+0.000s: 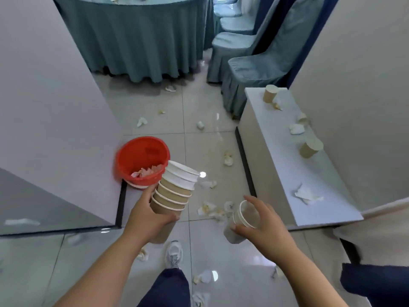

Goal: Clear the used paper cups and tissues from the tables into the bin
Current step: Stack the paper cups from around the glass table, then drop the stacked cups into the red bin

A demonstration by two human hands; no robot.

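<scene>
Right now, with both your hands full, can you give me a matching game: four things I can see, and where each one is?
Things:
1 stack of cups
2 single cup
3 red bin
4 crumpled tissue

Places:
A standing on the floor
B gripped by the right hand
C lying on the white counter
D gripped by the left hand

Pairs: 1-D, 2-B, 3-A, 4-C

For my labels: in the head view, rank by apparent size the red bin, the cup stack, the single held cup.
Largest, tied: red bin and cup stack; the stack is nearer the camera, so unranked.
Smallest: single cup.
</scene>
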